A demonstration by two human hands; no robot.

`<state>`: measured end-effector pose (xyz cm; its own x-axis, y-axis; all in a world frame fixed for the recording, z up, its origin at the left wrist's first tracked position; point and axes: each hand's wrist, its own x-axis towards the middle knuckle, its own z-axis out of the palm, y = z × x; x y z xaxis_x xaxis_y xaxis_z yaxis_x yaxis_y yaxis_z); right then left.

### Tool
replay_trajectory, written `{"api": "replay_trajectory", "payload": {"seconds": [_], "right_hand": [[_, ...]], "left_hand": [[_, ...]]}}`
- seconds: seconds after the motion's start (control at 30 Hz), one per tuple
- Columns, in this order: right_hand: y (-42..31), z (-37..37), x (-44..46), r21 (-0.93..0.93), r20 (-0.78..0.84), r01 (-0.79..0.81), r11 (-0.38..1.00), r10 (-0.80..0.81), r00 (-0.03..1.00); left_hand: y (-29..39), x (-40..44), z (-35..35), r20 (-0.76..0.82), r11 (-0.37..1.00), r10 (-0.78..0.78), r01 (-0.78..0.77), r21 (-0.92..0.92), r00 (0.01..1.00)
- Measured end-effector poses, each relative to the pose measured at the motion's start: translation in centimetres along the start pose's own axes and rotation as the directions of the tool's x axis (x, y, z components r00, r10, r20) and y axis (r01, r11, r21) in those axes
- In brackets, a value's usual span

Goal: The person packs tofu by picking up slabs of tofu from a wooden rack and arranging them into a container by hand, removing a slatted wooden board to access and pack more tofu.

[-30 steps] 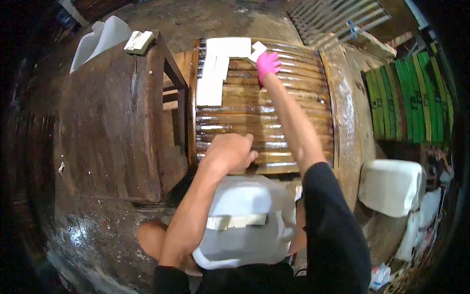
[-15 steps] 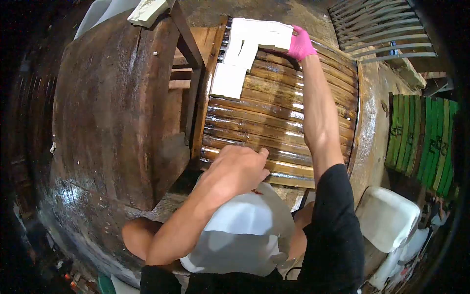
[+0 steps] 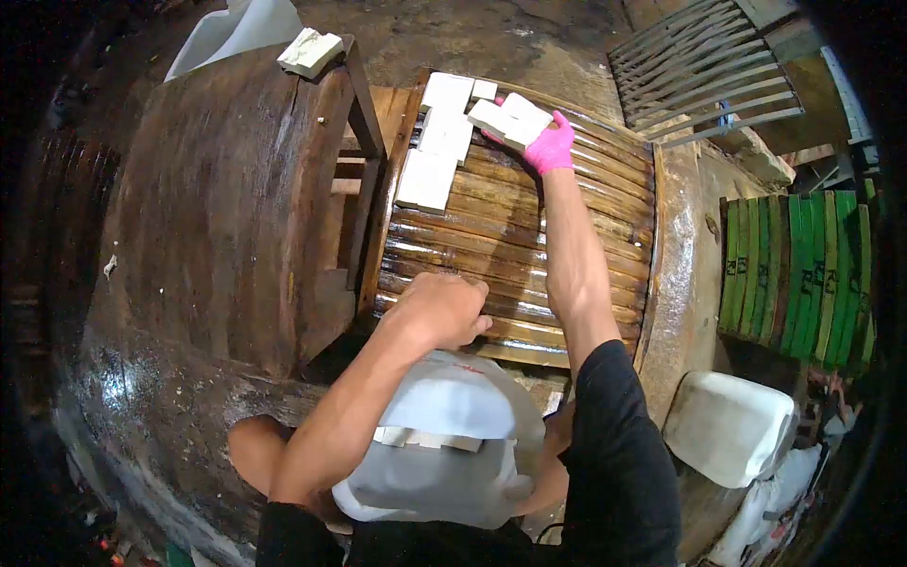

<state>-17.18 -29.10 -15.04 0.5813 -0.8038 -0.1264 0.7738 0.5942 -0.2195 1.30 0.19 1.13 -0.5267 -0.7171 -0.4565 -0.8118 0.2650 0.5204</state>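
Note:
My right hand (image 3: 549, 146), in a pink glove, is closed around a small group of white tofu blocks (image 3: 510, 120) over the far part of a wet bamboo slat rack (image 3: 557, 241). More tofu (image 3: 427, 178) lies in a column along the rack's left side, with a small piece (image 3: 485, 90) at the far end. My bare left hand (image 3: 442, 307) is curled at the rack's near edge, above a white plastic container (image 3: 444, 487); what its fingers hold, if anything, is hidden. White pieces (image 3: 430, 438) show inside the container, under a pale raised flap.
A dark wooden table (image 3: 203, 217) stands left, with one tofu block (image 3: 310, 53) on its far corner. At right are a metal grille (image 3: 704, 80), green slatted panels (image 3: 798, 274) and a white jerrycan (image 3: 729, 427). The floor looks wet.
My right hand has drawn nearer and left, now holding several tofu blocks clear of the column. The view has shifted slightly. White pieces in the container now show. My left hand stays curled.

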Motion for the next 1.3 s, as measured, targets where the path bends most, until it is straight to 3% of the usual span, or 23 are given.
{"api": "replay_trajectory", "payload": {"seconds": [0.23,0.37,0.43,0.5,0.53,0.63,0.67,0.77,1.03,1.07,1.17,1.3], "right_hand": [[-2.9,-2.3,4.1,-0.284,-0.162,-0.003,0.959,-0.045,0.986],[-1.3,1.9,6.1,-0.404,-0.282,-0.073,0.912,-0.049,0.958],[-1.9,2.4,6.9,-0.434,-0.319,-0.176,0.884,0.031,0.947],[-2.3,3.2,7.8,-0.446,-0.252,-0.252,0.859,0.150,0.956],[-2.0,3.9,8.1,-0.537,-0.309,-0.212,0.817,0.044,0.950],[-1.5,4.4,8.7,-0.504,-0.349,-0.210,0.838,0.025,0.937],[-1.3,4.5,8.5,-0.457,-0.326,-0.237,0.857,0.087,0.941],[-1.2,5.2,7.6,-0.530,-0.290,-0.246,0.812,0.099,0.952],[-1.7,0.8,7.8,-0.575,-0.268,-0.082,0.814,-0.093,0.959],[-0.3,3.4,5.7,-0.507,-0.266,-0.141,0.850,0.001,0.964],[-1.6,1.7,6.4,-0.431,-0.229,-0.205,0.879,0.113,0.967],[-1.6,0.7,7.4,-0.460,-0.199,-0.137,0.877,0.048,0.979]], "left_hand": [[-0.4,0.2,0.3,-0.002,1.000,-0.005,0.005,-0.001,1.000],[-0.4,0.2,-0.3,-0.002,1.000,-0.010,0.010,-0.013,1.000],[-0.5,0.0,-0.2,-0.012,1.000,-0.001,0.001,-0.017,1.000],[-0.4,0.0,0.0,-0.035,0.999,0.007,-0.009,-0.050,0.999],[-0.3,0.1,0.0,-0.051,0.998,0.013,-0.016,-0.063,0.999],[-0.3,-0.2,-0.1,-0.066,0.998,0.003,-0.007,-0.059,0.998],[-0.4,-0.3,-0.2,-0.065,0.998,0.001,-0.005,-0.064,0.998],[-0.5,-0.2,0.1,-0.061,0.995,-0.006,0.000,-0.097,0.998],[-0.8,-0.3,0.3,-0.129,0.989,0.023,-0.042,-0.144,0.991],[-0.9,-0.4,0.5,-0.142,0.988,0.026,-0.047,-0.150,0.990],[-0.7,-0.5,0.3,-0.146,0.987,0.024,-0.046,-0.152,0.989],[-0.5,-0.3,-0.1,-0.105,0.988,0.001,-0.017,-0.151,0.994]]}}
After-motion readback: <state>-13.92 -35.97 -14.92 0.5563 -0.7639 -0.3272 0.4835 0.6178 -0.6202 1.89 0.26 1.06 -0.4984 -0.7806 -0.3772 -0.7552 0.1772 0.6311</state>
